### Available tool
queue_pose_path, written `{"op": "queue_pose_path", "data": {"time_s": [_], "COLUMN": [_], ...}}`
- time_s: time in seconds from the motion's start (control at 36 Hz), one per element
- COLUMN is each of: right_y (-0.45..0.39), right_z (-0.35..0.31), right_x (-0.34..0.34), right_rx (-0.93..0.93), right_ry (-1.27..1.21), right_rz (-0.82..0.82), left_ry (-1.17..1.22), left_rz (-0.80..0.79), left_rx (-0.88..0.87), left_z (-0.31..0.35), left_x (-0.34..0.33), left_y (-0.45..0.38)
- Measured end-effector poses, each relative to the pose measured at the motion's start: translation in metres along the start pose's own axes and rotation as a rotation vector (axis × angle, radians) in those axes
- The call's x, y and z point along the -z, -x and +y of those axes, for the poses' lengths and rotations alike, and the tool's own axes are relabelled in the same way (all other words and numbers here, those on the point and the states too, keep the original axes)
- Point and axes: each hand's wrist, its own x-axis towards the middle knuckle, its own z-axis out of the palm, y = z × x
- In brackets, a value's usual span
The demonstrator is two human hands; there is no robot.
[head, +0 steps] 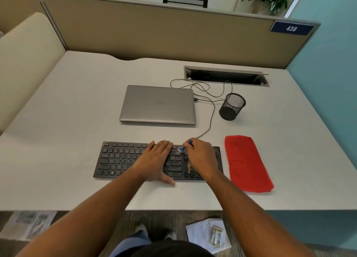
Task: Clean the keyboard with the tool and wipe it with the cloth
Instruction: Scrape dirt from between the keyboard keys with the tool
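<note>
A black keyboard (119, 160) lies on the grey desk (77, 106) near its front edge. My left hand (156, 160) rests flat on the keyboard's middle, fingers straight, thumb over the front edge. My right hand (201, 158) grips a small blue cleaning tool (182, 148), whose tip touches the upper keys right of centre. Some light crumbs (189, 167) sit on the keys beside my right hand. A folded red cloth (247, 162) lies on the desk just right of the keyboard, touched by neither hand.
A shut silver laptop (158, 104) sits behind the keyboard. A black mesh pen cup (231, 106) stands to its right, with thin cables (210, 94) running to a desk cable slot (226, 76). Papers (208, 235) lie on the floor below the desk.
</note>
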Motion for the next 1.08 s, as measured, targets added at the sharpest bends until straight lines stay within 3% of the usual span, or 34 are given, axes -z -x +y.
{"op": "queue_pose_path", "data": {"time_s": [0.14, 0.31, 0.39, 0.5, 0.58, 0.69, 0.81, 0.94, 1.08], "right_y": [0.000, -0.001, 0.002, 0.001, -0.003, -0.005, -0.008, -0.013, -0.018], "right_z": [0.023, 0.025, 0.005, 0.003, 0.012, 0.009, -0.005, 0.009, -0.005], "right_x": [0.011, 0.015, 0.002, -0.003, 0.014, 0.024, 0.017, 0.037, 0.035], "right_rx": [-0.110, -0.196, -0.176, -0.120, -0.097, -0.114, -0.050, -0.093, -0.114], "right_ry": [0.064, -0.133, -0.168, 0.041, 0.198, -0.011, 0.028, 0.159, -0.042], "right_rz": [0.125, 0.216, 0.122, 0.028, 0.053, 0.012, -0.149, -0.137, -0.163], "left_ry": [0.013, 0.017, 0.021, 0.027, 0.030, 0.015, 0.013, 0.013, 0.007], "left_rz": [0.002, 0.005, 0.001, -0.003, -0.010, -0.017, -0.031, -0.030, -0.031], "left_rx": [-0.003, -0.004, 0.000, -0.004, -0.012, -0.021, -0.028, -0.037, -0.038], "left_z": [-0.002, -0.003, -0.002, -0.003, -0.004, -0.005, -0.004, -0.006, -0.005], "left_x": [-0.002, -0.005, -0.006, -0.007, -0.008, -0.008, -0.006, -0.006, -0.007], "left_y": [0.000, -0.002, -0.003, -0.004, -0.005, -0.005, -0.005, -0.005, -0.005]}}
